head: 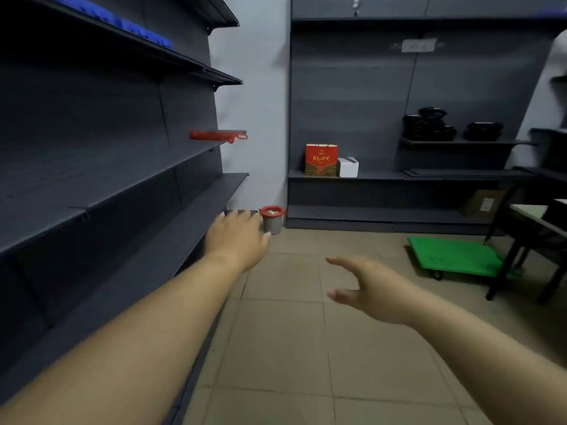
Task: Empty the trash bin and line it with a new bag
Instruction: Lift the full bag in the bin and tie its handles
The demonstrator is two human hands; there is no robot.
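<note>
A small grey trash bin [272,223] lined with a red bag stands on the floor in the far corner, between the left shelving and the back shelving. Pale trash shows at its top. My left hand [237,239] is stretched forward with straight fingers, empty, its fingertips overlapping the spot just left of the bin in the image, though the bin stands far beyond reach. My right hand [365,286] hangs lower and to the right over the tiled floor, fingers spread and relaxed, holding nothing.
Dark shelving [129,185] runs along the left, with a red tool [217,136] on one shelf. Back shelves hold a red gift bag [321,160], a white box [348,167] and black containers [429,124]. A green platform cart [454,256] and a dark table [534,222] stand at right.
</note>
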